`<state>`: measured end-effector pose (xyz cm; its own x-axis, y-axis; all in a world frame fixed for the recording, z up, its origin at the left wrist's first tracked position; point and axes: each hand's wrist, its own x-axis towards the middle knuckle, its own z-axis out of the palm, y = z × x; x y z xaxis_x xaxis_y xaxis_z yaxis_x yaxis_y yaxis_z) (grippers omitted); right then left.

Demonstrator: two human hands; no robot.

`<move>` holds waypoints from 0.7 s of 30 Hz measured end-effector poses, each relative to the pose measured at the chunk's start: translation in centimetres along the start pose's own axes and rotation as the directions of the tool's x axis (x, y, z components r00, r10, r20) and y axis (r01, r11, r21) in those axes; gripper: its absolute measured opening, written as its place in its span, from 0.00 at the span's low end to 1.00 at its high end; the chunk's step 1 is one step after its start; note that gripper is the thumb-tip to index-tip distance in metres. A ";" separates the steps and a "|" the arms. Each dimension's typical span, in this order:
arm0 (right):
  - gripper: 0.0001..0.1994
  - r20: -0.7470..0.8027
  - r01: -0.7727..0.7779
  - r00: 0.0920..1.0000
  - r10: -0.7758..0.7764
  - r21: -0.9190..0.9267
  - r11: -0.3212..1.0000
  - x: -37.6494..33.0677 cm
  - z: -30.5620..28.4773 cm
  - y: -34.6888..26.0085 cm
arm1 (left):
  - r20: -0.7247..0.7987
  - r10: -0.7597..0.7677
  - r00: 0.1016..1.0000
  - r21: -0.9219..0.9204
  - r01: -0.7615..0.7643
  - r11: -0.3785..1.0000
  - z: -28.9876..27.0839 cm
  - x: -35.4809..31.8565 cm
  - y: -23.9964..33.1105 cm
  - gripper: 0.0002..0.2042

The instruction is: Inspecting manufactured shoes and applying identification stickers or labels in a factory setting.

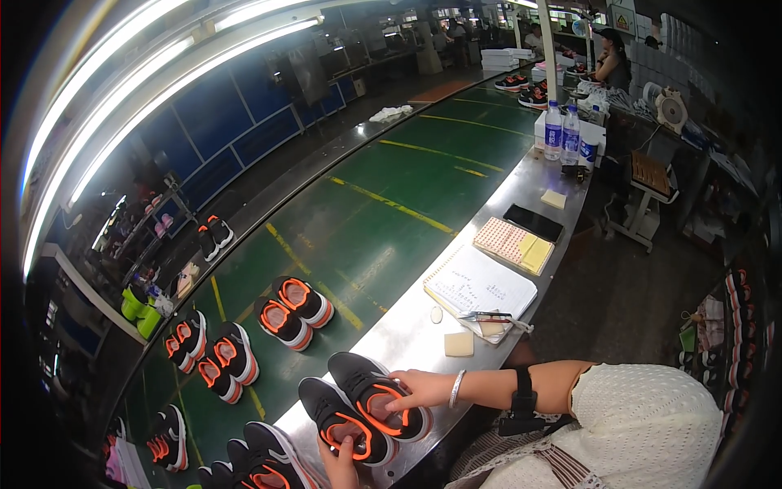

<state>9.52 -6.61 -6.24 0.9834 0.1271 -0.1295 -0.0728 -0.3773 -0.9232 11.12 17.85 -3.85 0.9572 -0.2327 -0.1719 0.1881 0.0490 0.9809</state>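
A pair of black sneakers with orange collar trim and white soles stands side by side on the metal ledge. My left hand (340,466) grips the nearer sneaker (320,401) at its heel and collar, thumb over the inside edge. On the other sneaker (356,375), my right hand (422,388) is closed at the collar, its fingers dipping into the opening. Part of the left hand's fingers is hidden behind the shoe. More matching sneakers (269,454) sit close to my left hand at the lower edge.
Several sneaker pairs (295,311) stand on the green conveyor belt (383,191). Along the metal ledge lie an open notebook (481,281) with a pen, a sticker sheet (501,242), a dark phone (533,222) and a yellow pad (459,345). Water bottles (553,134) stand farther off, near a seated person (612,65).
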 end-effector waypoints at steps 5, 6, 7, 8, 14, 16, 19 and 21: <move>0.43 0.016 -0.006 1.000 0.006 -0.001 1.000 -0.3 -0.2 -0.8 | 0.016 0.017 1.000 0.003 -0.017 1.000 -0.3 0.1 -0.2 0.26; 0.44 0.027 -0.025 0.999 0.024 0.020 0.999 -0.4 -0.2 -1.1 | 0.016 0.014 1.000 0.002 -0.014 1.000 -0.4 0.2 -0.4 0.26; 0.44 0.035 -0.088 0.995 0.088 0.005 0.996 -0.7 -0.5 -1.4 | 0.020 0.015 1.000 0.002 -0.015 1.000 -0.4 0.4 -0.6 0.26; 0.44 0.029 -0.046 0.999 0.045 0.042 0.998 -0.9 -0.7 -1.6 | 0.041 0.022 0.999 -0.012 -0.022 1.000 -0.7 0.5 -0.8 0.25; 0.33 -0.368 0.147 0.911 -0.186 -0.131 0.980 -3.4 -7.9 0.1 | -0.039 0.027 0.999 0.040 -0.025 0.999 -2.0 -0.1 -2.6 0.25; 0.26 -0.550 -0.022 0.831 -0.080 -0.175 0.984 -4.5 -12.8 2.1 | 0.011 0.382 0.924 0.627 -0.304 0.718 -2.5 -0.2 -1.3 0.24; 0.15 -0.732 -0.297 0.680 -0.053 -0.341 0.892 -6.9 -20.3 5.5 | -0.235 0.357 0.904 0.751 -0.065 0.658 -1.6 -1.4 2.6 0.21; 0.10 -0.814 -0.464 0.581 -0.002 -0.333 0.821 -8.1 -23.8 7.5 | -0.172 0.432 0.886 0.696 -0.201 0.689 0.9 -1.5 6.0 0.20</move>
<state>4.96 -32.31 -3.48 0.7070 -0.6719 0.2207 -0.4606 -0.6742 -0.5773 10.60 17.62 2.37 0.9666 -0.0181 0.2555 -0.2157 -0.5955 0.7739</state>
